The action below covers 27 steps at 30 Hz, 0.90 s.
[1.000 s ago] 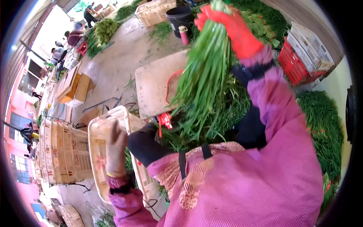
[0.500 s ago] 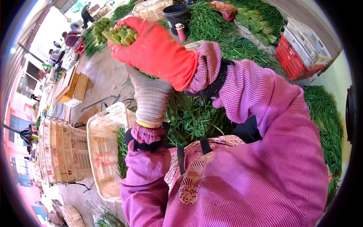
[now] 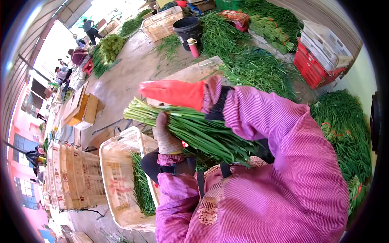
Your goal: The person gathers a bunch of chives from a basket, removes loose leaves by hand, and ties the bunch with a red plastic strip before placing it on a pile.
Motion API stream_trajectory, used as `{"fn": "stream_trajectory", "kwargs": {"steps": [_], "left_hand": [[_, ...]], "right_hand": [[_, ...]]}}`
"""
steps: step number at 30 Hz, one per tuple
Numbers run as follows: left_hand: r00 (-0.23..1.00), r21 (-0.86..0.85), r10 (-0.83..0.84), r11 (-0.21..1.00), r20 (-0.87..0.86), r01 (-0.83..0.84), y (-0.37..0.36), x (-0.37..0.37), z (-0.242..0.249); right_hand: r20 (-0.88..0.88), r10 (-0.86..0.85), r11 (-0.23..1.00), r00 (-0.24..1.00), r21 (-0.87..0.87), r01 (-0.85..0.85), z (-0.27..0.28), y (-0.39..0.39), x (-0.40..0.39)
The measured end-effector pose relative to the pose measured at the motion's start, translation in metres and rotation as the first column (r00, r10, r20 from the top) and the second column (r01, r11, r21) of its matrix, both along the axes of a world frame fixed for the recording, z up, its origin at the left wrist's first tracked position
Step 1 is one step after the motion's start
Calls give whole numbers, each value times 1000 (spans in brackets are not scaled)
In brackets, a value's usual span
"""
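Hall, roofed: concrete floor (image 3: 131,77), scattered green stalks. Low bench (image 3: 202,68), pale. Bucket (image 3: 187,29), black; bottle (image 3: 193,49), pink, just beside it. Crate (image 3: 115,172), pale plastic, stalks inside, by the left knee. Red crate (image 3: 308,67), white crates (image 3: 329,45) on top. Bunch of green stalks (image 3: 202,129), above the lap, gripped by the left hand (image 3: 166,135), grey-gloved. Right hand (image 3: 172,92), red-gloved, fingers extended over the bunch; palm contact: cannot tell. Hidden: most left fingers, part of the bench. Distant people: indistinct.
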<state>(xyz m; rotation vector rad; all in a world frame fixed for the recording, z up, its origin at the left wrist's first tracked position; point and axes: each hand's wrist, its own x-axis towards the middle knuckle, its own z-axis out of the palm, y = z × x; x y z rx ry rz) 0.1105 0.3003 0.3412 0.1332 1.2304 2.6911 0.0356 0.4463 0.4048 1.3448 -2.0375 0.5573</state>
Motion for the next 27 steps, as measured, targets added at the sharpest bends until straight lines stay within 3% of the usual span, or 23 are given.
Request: {"fn": "stream_trajectory", "kwargs": {"steps": [2, 3, 4, 5, 7, 8, 10, 11, 13, 15, 17, 19, 21, 22, 25, 27], "left_hand": [[998, 72, -34, 997, 52, 30, -6, -2, -13], [993, 115, -54, 992, 100, 42, -7, 0, -17], [994, 125, -53, 991, 91, 41, -7, -2, -20], [996, 137, -38, 990, 84, 26, -6, 2, -22], [984, 146, -132, 983, 116, 115, -11, 0, -31], [984, 143, -132, 983, 117, 115, -10, 1, -34], [966, 207, -131, 975, 224, 84, -3, 3, -34], [965, 206, -131, 975, 226, 84, -2, 4, -32], [978, 116, -124, 988, 169, 105, 2, 8, -23], [976, 81, -97, 993, 194, 83, 3, 10, -26], [949, 140, -167, 981, 267, 134, 5, 12, -26], [961, 117, -105, 990, 257, 77, 7, 11, -27], [948, 94, -119, 991, 296, 96, 7, 12, -25], [938, 86, -155, 987, 310, 135, 4, 11, -31], [926, 78, -196, 981, 323, 180, 14, 13, -30], [925, 112, -201, 978, 321, 174, 16, 5, -56]], "right_hand": [[80, -19, 1000, 997, -11, 20, -16, 13, 11], [438, 128, 981, 890, -190, -48, -25, 20, 15], [701, 309, 928, 643, -369, -43, -35, 27, 17], [366, 70, 990, 928, -137, -21, -45, 35, 21], [588, 230, 942, 775, -336, -24, -64, 20, 30], [588, 232, 941, 775, -339, -24, -68, 14, 37], [769, 246, 937, 590, -344, 58, -63, 3, 54], [770, 247, 937, 589, -345, 59, -67, 0, 60], [557, -195, 949, 807, -101, 299, -78, -1, 64], [505, -189, 967, 842, -54, 250, -94, 0, 57], [501, -334, 926, 798, 16, 378, -85, 0, 65], [467, -361, 921, 807, 45, 387, -86, 2, 62], [500, -256, 943, 828, -60, 327, -77, 8, 56], [538, -217, 902, 815, -210, 378, -69, 6, 55], [404, -239, 933, 883, -155, 324, -32, 2, 56], [356, -269, 944, 895, -85, 317, -29, -6, 55]]}}
